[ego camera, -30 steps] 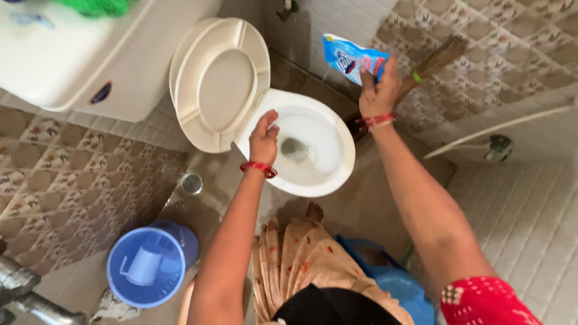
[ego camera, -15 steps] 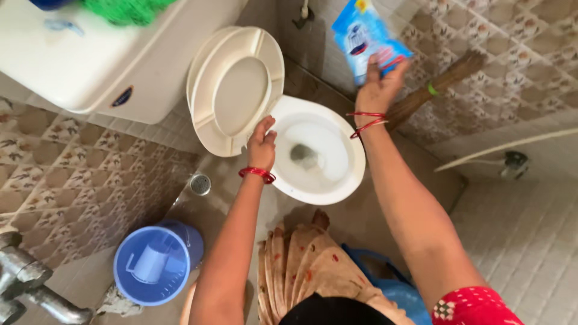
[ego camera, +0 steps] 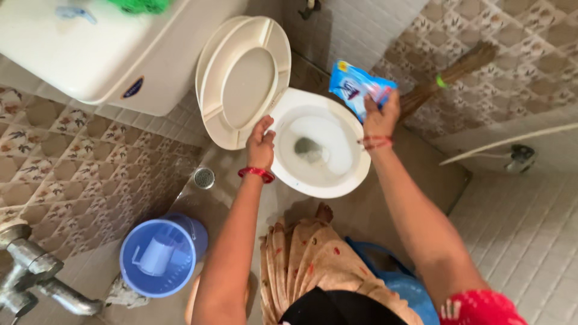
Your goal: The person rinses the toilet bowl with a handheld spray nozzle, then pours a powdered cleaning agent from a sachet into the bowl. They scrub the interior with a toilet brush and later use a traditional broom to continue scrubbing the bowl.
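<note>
My right hand (ego camera: 380, 117) pinches the blue cleaner pouch (ego camera: 356, 88) over the far rim of the white toilet bowl (ego camera: 346, 180) while my left hand (ego camera: 260, 143) grips the near rim beside the raised seat (ego camera: 244, 81) — I'd tilt the pouch slowly, keeping it above the water

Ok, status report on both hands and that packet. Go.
Left hand on the toilet bowl rim, by the raised seat. Right hand grips the blue packet over the bowl's far edge. Bowl open, nothing in the way.
</note>
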